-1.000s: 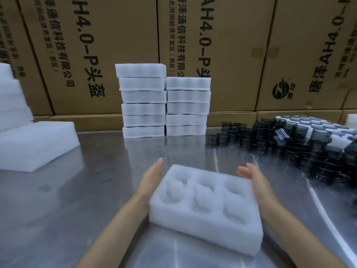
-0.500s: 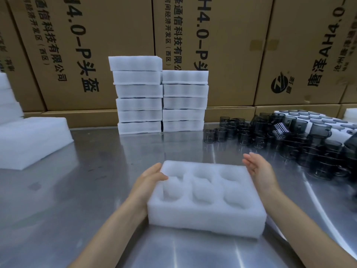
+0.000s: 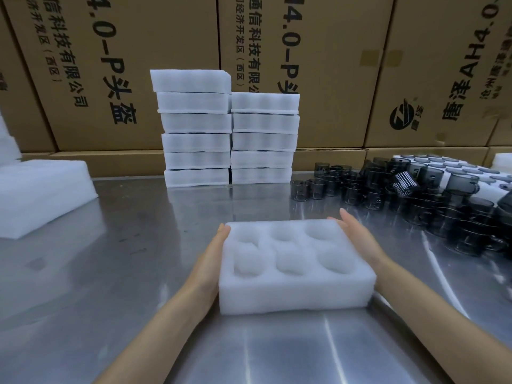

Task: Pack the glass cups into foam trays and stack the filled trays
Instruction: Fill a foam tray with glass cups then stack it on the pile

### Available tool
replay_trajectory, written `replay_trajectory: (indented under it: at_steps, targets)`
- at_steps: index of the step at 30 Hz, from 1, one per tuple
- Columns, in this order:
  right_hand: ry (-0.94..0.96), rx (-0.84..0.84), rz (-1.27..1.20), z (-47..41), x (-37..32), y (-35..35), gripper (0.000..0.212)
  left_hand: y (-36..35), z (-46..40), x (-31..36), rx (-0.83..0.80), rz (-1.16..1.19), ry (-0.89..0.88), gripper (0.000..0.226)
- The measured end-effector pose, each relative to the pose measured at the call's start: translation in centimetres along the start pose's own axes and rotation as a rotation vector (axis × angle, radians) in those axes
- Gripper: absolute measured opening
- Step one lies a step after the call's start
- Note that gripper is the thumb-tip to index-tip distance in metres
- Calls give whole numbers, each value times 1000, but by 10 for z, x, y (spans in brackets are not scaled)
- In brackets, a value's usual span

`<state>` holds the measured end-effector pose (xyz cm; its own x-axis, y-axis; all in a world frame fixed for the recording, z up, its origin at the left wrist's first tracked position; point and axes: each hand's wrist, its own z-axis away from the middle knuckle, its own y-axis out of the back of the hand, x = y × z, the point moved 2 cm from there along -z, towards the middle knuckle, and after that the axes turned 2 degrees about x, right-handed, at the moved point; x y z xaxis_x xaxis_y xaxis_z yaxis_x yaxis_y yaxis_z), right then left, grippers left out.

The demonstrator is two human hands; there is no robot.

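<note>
A white foam tray with several round pockets, all without cups, lies flat on the steel table in front of me. My left hand presses flat against its left side, fingers straight. My right hand lies flat against its right side, fingers straight. A heap of dark smoky glass cups covers the table to the right. Two stacks of foam trays stand side by side at the back centre.
Loose white foam pieces sit at the left. A foam sheet with cups lies at the back right. Large cardboard boxes wall off the back. The steel table runs toward me.
The tray has been squared up between my hands. My left hand came off the tray's top corner and now lies flat on its side; my right hand closed in against the right side.
</note>
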<state>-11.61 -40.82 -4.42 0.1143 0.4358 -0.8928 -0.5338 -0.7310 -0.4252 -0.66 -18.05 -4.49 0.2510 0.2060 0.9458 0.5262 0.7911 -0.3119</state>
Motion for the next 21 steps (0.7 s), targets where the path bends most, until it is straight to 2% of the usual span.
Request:
replay_trajectory:
  at_steps: [2,4,7,9,12,16,21]
  targets:
    - [14,28,67,-13,-6,2,59,0,-1,2,-13,-61,-68,24]
    - [76,126,136,-31,-12,9,54,-1,-1,2,-61,-124,-153,25]
    - [221,297,270,-57,-22,15,39,-2,-3,3,15,-156,-232,42]
    - [320,361,530,-78,-26,17,37,-1,-8,2,74,-129,-234,47]
    - [431,352,965,-116,-23,16,42,3,-12,0,148,-89,-216,50]
    - [454,396,1149,-149,-19,13,48,6,-15,-2,153,-83,-223,48]
    - [555,492,1463,-177,-23,15,51,4,-11,4,125,-77,-277,62]
